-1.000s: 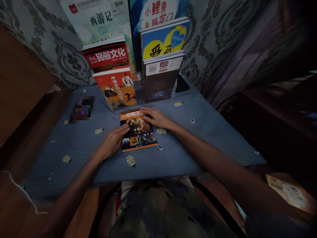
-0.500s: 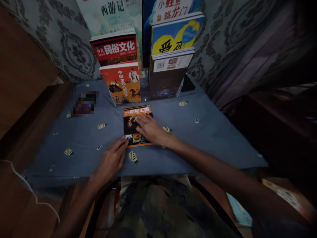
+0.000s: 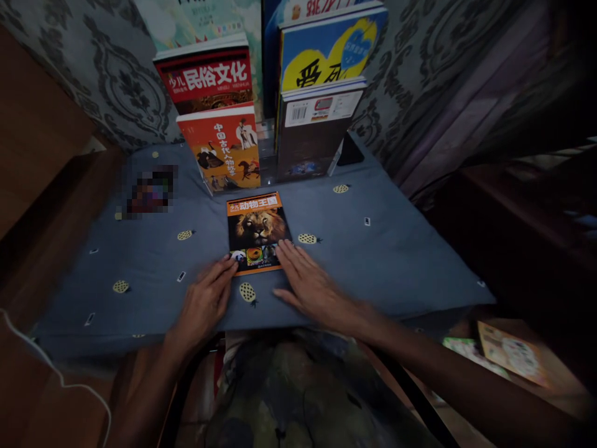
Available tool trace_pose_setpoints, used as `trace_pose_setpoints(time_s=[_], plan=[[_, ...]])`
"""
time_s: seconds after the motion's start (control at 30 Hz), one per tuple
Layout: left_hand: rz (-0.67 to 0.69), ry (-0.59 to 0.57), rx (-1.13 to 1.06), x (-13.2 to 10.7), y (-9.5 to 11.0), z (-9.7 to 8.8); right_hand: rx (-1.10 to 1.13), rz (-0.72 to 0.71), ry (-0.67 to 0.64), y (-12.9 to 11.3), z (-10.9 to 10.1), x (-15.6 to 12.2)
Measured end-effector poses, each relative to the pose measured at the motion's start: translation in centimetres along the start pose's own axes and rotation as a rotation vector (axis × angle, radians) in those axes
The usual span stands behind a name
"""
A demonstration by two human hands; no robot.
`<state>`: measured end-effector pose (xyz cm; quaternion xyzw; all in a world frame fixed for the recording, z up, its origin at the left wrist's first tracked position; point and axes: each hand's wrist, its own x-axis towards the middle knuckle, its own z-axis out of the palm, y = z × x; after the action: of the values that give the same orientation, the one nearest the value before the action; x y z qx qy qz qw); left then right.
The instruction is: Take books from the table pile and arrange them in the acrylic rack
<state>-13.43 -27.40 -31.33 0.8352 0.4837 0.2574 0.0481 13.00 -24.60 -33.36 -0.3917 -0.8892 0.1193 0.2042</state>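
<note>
A small book with a lion on its cover (image 3: 258,225) lies flat and closed on the blue tablecloth, in front of a rack of books. My left hand (image 3: 208,295) rests at the book's lower left edge, fingers stretched out and their tips touching the cover corner. At the lower right edge lies my right hand (image 3: 311,283), flat, with the fingertips on the cover's edge and the thumb apart. Neither hand grips anything.
Behind the lion book stand an orange book (image 3: 226,149), a red book (image 3: 209,78), a blue and yellow book (image 3: 329,53) and a dark book (image 3: 317,137). A black flat object (image 3: 351,152) lies beside them. More books (image 3: 510,351) lie low at right.
My right hand has moved from the middle of the cover down to its lower right edge, uncovering the lion picture. My left hand stays at the lower left edge.
</note>
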Motion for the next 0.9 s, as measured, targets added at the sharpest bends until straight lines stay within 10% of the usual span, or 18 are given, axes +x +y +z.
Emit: trace_pose_setpoints(time_s=[0.33, 0.67, 0.9], plan=[[-0.237, -0.036, -0.063, 4.9, -1.3, 0.0, -0.033, 0.019, 0.038, 1.5, -1.2, -0.9], [-0.874, 0.203, -0.972, 10.9, -3.8, 0.9, 0.122, 0.027, 0.222, 3.8, -1.3, 1.4], [-0.925, -0.148, -1.162, 12.2, -5.1, -0.7, 0.225, 0.031, 0.205, 4.0, -1.6, 1.5]])
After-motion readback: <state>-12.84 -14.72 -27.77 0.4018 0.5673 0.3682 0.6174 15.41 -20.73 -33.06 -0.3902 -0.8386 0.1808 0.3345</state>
